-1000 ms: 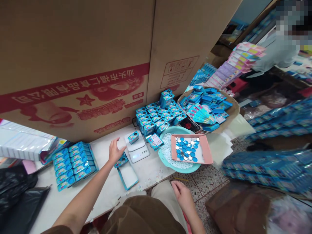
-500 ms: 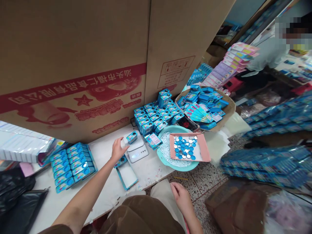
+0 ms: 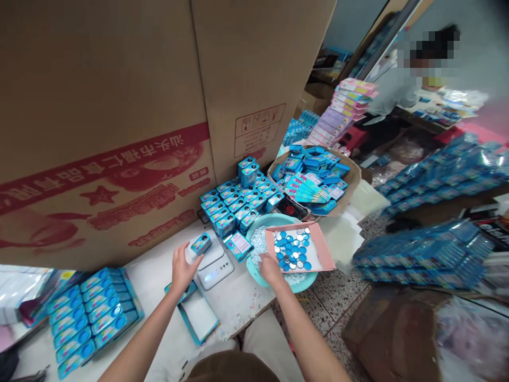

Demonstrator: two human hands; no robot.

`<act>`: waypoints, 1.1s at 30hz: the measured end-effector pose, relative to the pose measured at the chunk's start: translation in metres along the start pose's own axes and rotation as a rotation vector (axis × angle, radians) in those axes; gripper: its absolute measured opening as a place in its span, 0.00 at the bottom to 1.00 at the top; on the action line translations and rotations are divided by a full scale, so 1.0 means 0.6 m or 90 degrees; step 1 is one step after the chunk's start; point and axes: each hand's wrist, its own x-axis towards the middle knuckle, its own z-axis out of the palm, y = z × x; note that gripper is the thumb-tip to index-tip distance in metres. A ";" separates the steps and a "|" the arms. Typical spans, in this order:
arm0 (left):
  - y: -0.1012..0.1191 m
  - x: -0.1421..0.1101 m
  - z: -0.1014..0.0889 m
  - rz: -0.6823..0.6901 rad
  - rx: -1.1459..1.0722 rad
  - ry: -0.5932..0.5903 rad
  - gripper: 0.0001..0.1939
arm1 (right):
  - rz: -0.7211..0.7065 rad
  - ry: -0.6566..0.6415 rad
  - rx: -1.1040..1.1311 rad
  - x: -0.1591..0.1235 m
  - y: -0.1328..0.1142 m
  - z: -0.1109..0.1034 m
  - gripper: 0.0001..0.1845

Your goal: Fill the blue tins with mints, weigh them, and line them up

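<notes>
My left hand [image 3: 183, 269] is beside a small blue tin [image 3: 201, 244], thumb and fingers apart around its near-left side; I cannot tell whether they touch it. That tin stands on a flat white scale [image 3: 215, 271] with a lit display. My right hand [image 3: 271, 268] dips into a turquoise bowl [image 3: 254, 275] of small white pellets [image 3: 259, 240], fingers curled together and partly hidden. Across the bowl lies a pink-edged tray [image 3: 325, 246] of round blue and silver discs [image 3: 292, 252]. Below my left hand sits an open blue carton [image 3: 199, 318].
Rows of blue tins [image 3: 234, 204] stand against a tall cardboard box [image 3: 159, 69]. A display pack of blue tins [image 3: 93, 318] is at the left. A carton [image 3: 353, 191] heaped with blue tins lies behind the bowl. Wrapped blue packs [image 3: 417, 254] are stacked right; a co-worker [image 3: 401, 90] is beyond.
My right hand has moved from my lap into the bowl of pellets. My left hand stays beside the tin on the scale. The view has swung to the right.
</notes>
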 end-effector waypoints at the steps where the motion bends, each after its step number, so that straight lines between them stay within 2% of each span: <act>1: 0.002 -0.003 -0.004 -0.002 -0.003 0.004 0.30 | 0.013 -0.019 -0.010 0.019 -0.006 0.002 0.19; 4: 0.005 -0.013 -0.016 -0.017 -0.009 0.025 0.28 | 0.027 -0.046 -0.029 0.052 -0.014 0.014 0.17; 8: 0.002 -0.027 -0.031 -0.046 -0.019 0.048 0.27 | 0.014 -0.067 -0.052 0.062 -0.009 0.023 0.13; 13: -0.007 -0.041 -0.043 -0.060 -0.033 0.035 0.24 | -0.008 -0.073 -0.073 0.058 -0.002 0.031 0.15; 18: -0.019 -0.050 -0.050 -0.085 -0.046 0.052 0.22 | -0.015 -0.057 -0.081 0.051 0.001 0.039 0.16; 27: -0.035 -0.063 -0.053 -0.124 -0.066 0.083 0.20 | -0.026 -0.026 -0.057 0.028 0.014 0.026 0.17; 33: -0.044 -0.072 -0.053 -0.125 -0.082 0.081 0.19 | -0.032 -0.046 -0.078 0.021 0.015 0.032 0.16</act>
